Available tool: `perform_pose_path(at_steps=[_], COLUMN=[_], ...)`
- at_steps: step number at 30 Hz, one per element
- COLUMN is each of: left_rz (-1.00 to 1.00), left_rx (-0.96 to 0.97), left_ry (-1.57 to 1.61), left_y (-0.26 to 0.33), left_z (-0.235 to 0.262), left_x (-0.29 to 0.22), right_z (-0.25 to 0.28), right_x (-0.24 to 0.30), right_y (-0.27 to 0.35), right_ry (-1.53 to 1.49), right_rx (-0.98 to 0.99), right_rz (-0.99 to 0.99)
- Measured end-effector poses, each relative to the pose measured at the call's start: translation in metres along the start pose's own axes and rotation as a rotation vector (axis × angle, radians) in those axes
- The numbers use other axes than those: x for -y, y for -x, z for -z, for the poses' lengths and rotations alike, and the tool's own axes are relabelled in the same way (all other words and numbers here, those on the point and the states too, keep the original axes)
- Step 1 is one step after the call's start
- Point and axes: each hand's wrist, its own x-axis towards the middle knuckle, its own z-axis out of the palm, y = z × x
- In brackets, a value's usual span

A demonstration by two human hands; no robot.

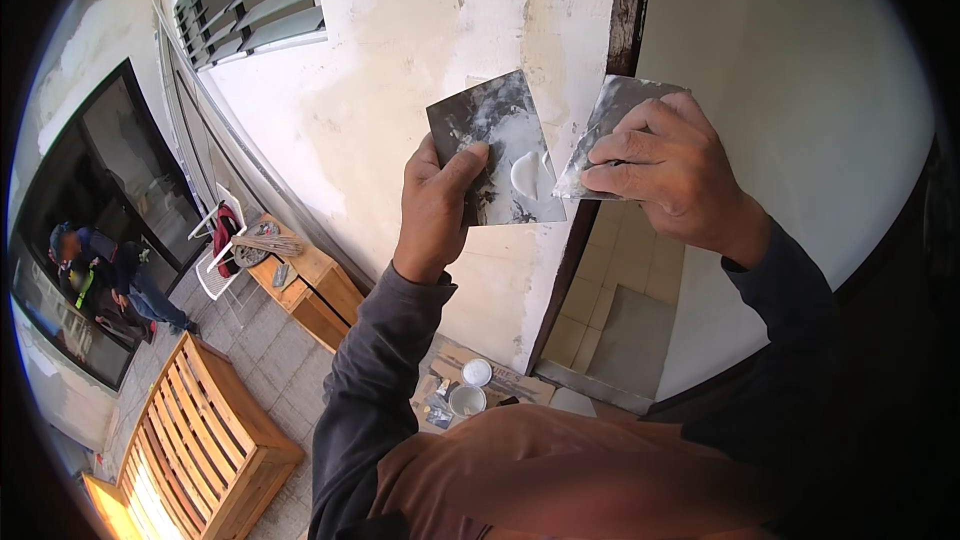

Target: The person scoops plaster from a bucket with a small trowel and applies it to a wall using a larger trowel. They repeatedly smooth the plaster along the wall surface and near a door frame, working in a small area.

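Note:
In front of the patched wall (400,100), my left hand (428,205) grips a dark, flat rectangular putty blade (508,105) smeared with white, its thumb pressed across the face. A thick dab of white putty (524,176) lies on that blade's right part. My right hand (670,165) is closed around a second flat putty blade (622,95), also streaked with white. The lower left corner of this second blade is close to the first blade's right edge; whether they touch I cannot tell. Both blades are raised at about the height of the door opening's frame (628,10).
Below, a white tub (467,400) and a round white lid or tub (477,372) rest on cardboard (525,387). To the left are a slatted wooden bench (190,430), a wooden cabinet (325,300), a white chair (215,275) and a person (140,285) by dark glass doors. A louvred window (255,0) is above.

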Motion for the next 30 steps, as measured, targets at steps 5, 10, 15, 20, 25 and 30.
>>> perform_pose_path(at_steps=[5,10,15,20,25,30], left_rz=[-0.036,0.003,0.131,0.082,0.123,0.119], left_rx=[0.018,-0.126,-0.191,-0.102,-0.135,-0.309], left_ry=[-0.020,0.241,0.448,0.267,0.384,0.299], left_y=[0.004,-0.001,0.001,-0.002,-0.007,0.021], left_z=[0.008,0.025,0.030,0.034,0.041,0.094], left_x=[0.005,0.006,0.016,0.012,0.019,0.042], right_z=[-0.008,-0.015,-0.035,-0.021,0.006,0.069], right_x=[0.013,0.011,0.023,0.007,-0.007,-0.104], right_y=[-0.009,-0.019,-0.020,-0.016,-0.019,-0.023], right_ry=[-0.011,-0.202,-0.093,0.023,0.182,0.766], right_rx=[0.126,-0.078,-0.148,-0.115,0.038,-0.067], right_rz=[0.028,-0.080,-0.201,-0.116,0.011,0.093])
